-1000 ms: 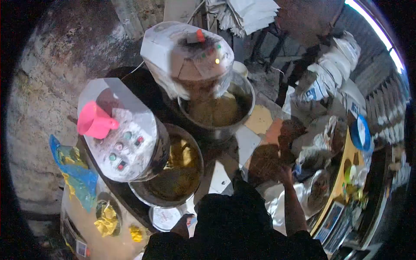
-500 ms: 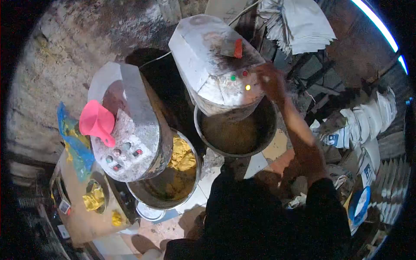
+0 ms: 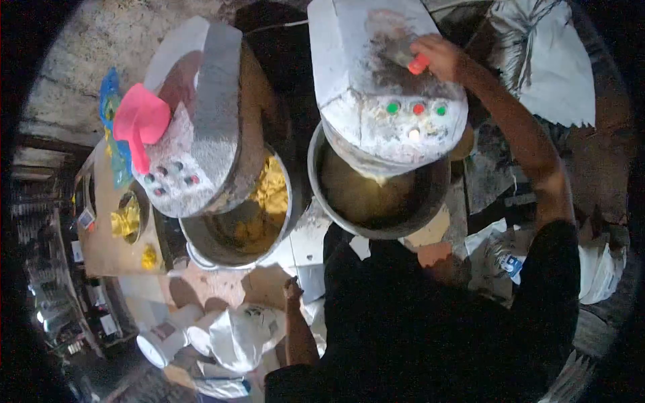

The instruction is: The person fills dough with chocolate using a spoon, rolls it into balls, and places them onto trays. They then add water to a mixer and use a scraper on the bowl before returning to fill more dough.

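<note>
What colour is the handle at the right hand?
The handle at the right hand is orange-red; it shows best in the head view.

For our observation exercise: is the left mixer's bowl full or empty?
Partly filled: the bowl shows yellow dough-like paste heaped at one side, much less elsewhere.

Looks like a small, rough mixing workshop, with two bulky machines point(image 3: 386, 57) bearing push buttons point(image 3: 419, 108) over deep metal bowls point(image 3: 318, 193), a yellow dough-like mass point(image 3: 272, 188), white sacks point(image 3: 554, 64) and a stained wall point(image 3: 87, 84).
</note>
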A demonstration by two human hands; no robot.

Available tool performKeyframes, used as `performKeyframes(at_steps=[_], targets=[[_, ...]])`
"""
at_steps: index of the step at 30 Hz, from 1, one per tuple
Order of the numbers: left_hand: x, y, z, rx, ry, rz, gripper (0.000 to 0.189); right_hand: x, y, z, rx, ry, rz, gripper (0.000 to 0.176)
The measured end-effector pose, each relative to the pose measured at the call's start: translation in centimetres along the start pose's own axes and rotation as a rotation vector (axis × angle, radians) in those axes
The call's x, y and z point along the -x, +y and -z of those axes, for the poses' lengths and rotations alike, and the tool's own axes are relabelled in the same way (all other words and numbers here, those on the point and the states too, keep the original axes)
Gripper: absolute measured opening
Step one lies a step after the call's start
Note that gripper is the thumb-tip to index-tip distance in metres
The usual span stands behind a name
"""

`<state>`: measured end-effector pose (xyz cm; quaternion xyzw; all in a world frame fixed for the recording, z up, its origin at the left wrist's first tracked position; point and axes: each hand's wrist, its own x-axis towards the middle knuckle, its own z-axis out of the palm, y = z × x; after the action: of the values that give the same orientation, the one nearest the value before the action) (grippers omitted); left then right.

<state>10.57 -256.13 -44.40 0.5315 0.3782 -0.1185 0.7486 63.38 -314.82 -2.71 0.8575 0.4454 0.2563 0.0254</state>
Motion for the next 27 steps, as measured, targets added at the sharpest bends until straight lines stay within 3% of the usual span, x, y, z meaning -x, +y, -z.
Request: performKeyframes(at_steps=[1, 4, 5, 7, 10, 13, 15, 17, 19, 20, 22, 27], targets=[[2.2, -1.1, -0.1, 0.030, -0.048, -0.166, 0.036, 0.9, 0.3, 0.1, 0.026, 0.072, 0.061, 0.036], [6.0, -6.7, 0.4, -0.208, 0.282, 0.349, 0.036, -1.2, -4.6, 4.5, -0.016, -0.117, -0.282, 0.038], [7.8, -7.4, -0.3, -0.206, 0.293, 0.422, 0.036, -2.2, -8.5, 6.8, -0.108, -0.122, -0.414, 0.034], [11.4, -9.3, -1.6, -0.184, 0.266, 0.505, 0.037, -1.8, -16.8, 10.7, -0.290, -0.121, -0.476, 0.030], [15.2, -11.8, -2.3, -0.145, 0.236, 0.565, 0.038, 0.9, -26.3, 10.9, -0.719, -0.172, -0.414, 0.030], [16.8, -12.8, -2.4, -0.100, 0.251, 0.587, 0.039, 6.5, -30.6, 0.5, -0.799, -0.693, -0.433, 0.021], [17.0, -12.8, -2.6, -0.079, 0.281, 0.588, 0.040, 10.9, -34.9, -8.5, -0.847, -0.868, -0.553, 0.018], [17.6, -12.8, -2.8, -0.017, 0.317, 0.568, 0.041, 13.8, -38.6, -15.8, -0.929, -0.869, -0.679, 0.018], [19.2, -14.1, -1.4, 0.057, 0.370, 0.550, 0.042, 14.0, -42.5, -19.4, -0.771, -0.982, -0.683, 0.019], [19.1, -17.7, 2.6, 0.154, 0.348, 0.646, 0.042, 14.2, -43.7, -20.7, -0.711, -1.032, -0.695, 0.019], [23.6, -14.6, 2.0, -0.021, 0.348, 0.602, 0.038, 15.0, -43.9, -22.3, -0.652, -1.093, -0.763, 0.018], [30.0, -13.5, 4.7, -0.083, 0.457, 0.734, 0.037, 18.3, -41.1, -23.1, -0.567, -1.176, -1.026, 0.018]])
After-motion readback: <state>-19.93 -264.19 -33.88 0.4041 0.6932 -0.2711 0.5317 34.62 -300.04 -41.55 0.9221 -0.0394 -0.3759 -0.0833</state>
